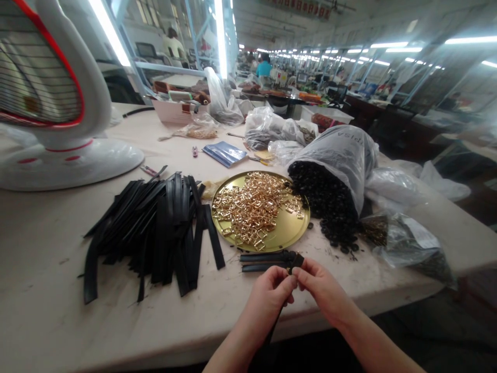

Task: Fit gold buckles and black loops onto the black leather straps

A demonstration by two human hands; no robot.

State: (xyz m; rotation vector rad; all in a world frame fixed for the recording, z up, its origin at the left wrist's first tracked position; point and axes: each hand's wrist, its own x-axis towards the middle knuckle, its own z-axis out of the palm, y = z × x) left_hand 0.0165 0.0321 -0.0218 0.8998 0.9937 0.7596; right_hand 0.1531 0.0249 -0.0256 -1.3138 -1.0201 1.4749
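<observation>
Person's L hand [272, 287] & R hand [317, 281] meet just over the near part of the table [174, 331], fingertips nearly touching. L forearm slants up from bottom centre, wrist roughly straight, fingers curled in, thumb laid over the top. R forearm comes in from lower R at a wider slant, thumb & index reaching toward the L thumb, other fingers tucked under. Both pinch a black strip [297, 260]: its folded end pokes up btwn the fingertips, the rest hangs below the L hand toward the table edge. A bit of gold metal shows at the L fingertips, too small to tell exactly what

Just beyond the L hand, a few loose strips [258, 268] lie flat. Farther fwd, a gold tray [289, 232] w/ heaped gold buckles [252, 204]. Well to the L of the hands, a big pile of black strips [166, 228]. Beyond the R hand, black discs [336, 228] spill from a tipped plastic bag [345, 155]
</observation>
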